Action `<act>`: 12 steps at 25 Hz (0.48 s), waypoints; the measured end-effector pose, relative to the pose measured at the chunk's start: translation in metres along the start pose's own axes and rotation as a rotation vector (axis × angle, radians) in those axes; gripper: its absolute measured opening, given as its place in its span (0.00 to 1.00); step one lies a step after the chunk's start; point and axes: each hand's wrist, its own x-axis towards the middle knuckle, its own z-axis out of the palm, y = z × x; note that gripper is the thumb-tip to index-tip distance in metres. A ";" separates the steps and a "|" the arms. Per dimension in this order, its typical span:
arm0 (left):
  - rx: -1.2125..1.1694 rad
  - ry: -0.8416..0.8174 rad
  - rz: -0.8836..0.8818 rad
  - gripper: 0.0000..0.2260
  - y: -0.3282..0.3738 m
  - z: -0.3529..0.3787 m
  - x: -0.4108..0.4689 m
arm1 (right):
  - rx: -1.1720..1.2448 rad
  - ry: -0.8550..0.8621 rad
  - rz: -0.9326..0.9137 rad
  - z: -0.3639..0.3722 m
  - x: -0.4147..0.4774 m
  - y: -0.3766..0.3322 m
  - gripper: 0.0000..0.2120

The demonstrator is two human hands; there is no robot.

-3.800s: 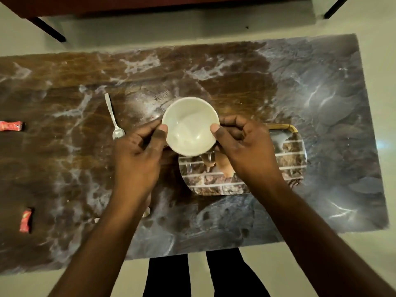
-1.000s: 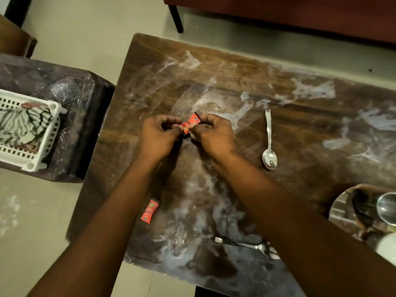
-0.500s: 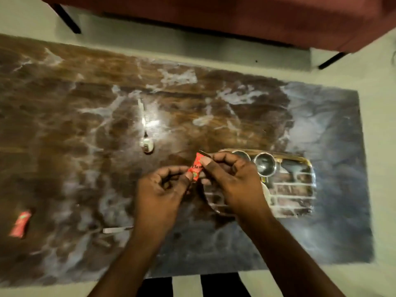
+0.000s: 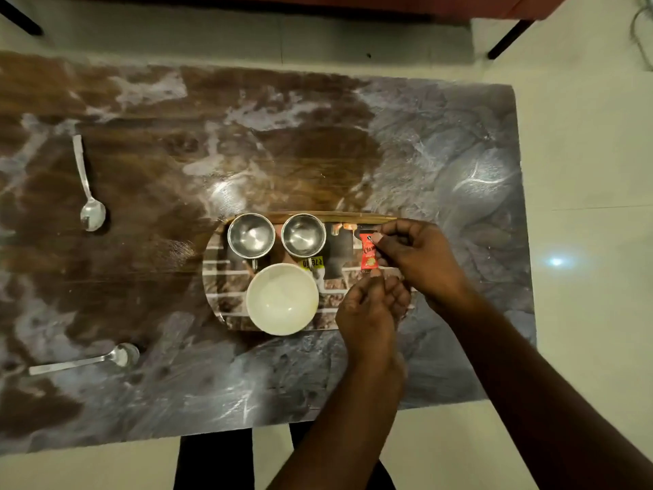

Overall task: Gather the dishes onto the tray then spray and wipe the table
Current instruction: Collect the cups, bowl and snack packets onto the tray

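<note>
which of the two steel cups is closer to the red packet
The right-hand steel cup, which stands between the red packet and the other cup at the tray's left end.

Marbled table carries oval tray, far spoon, near spoon.

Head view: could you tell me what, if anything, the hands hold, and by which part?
A red sachet: the right hand pinches its far end, the left hand its near end.
</note>
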 end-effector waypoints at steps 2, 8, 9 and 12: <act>-0.073 0.066 0.001 0.05 -0.008 0.015 0.024 | -0.027 0.008 -0.003 0.005 0.024 0.011 0.04; -0.105 0.225 0.127 0.09 -0.019 0.018 0.076 | -0.138 0.065 -0.089 0.025 0.056 0.039 0.01; -0.096 0.238 0.129 0.09 -0.020 0.016 0.079 | -0.158 0.086 -0.106 0.026 0.057 0.042 0.01; -0.083 0.258 0.135 0.05 -0.025 0.012 0.087 | -0.217 0.144 -0.147 0.028 0.057 0.045 0.02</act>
